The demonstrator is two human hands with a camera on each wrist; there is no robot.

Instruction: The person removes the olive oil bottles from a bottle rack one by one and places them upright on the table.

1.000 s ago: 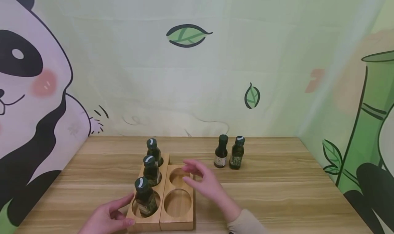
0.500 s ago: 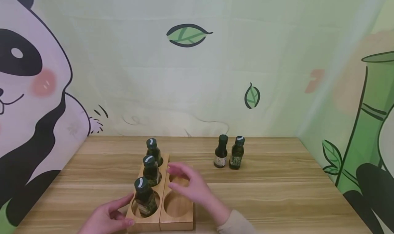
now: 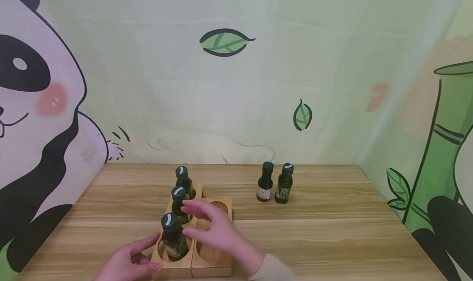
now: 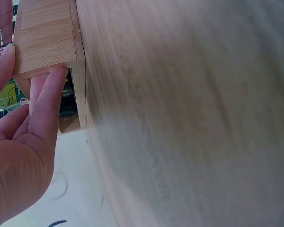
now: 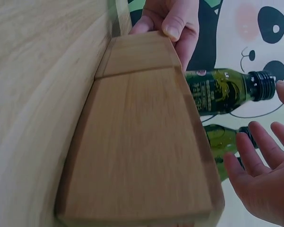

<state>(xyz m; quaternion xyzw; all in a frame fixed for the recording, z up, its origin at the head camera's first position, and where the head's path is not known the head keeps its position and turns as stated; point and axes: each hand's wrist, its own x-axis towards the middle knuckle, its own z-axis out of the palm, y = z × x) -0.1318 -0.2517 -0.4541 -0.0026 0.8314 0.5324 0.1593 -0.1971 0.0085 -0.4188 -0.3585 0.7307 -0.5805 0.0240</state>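
Note:
Two wooden holders with round holes stand side by side near the table's front. Upright in the left holder [image 3: 173, 271] are three dark green glass bottles with dark caps: a front bottle [image 3: 175, 242], a middle bottle [image 3: 178, 198] and a back bottle [image 3: 182, 175]. My left hand [image 3: 127, 259] grips that holder's front left corner; the left wrist view has its fingers [image 4: 48, 106] reaching into the open side. Above the right holder [image 3: 212, 270], my right hand [image 3: 218, 229] is held with fingers spread, fingertips close to the front and middle bottles, holding nothing.
Farther back on the wooden table [image 3: 332, 227] stand two more dark bottles, one with a pale label [image 3: 264, 193] and a squarer one [image 3: 283, 186] beside it. A cloth backdrop [image 3: 166, 88] printed with a panda and leaves hangs behind the table.
My right hand has moved left across the right holder to the bottles in the left one. My left hand and all the bottles have stayed in place.

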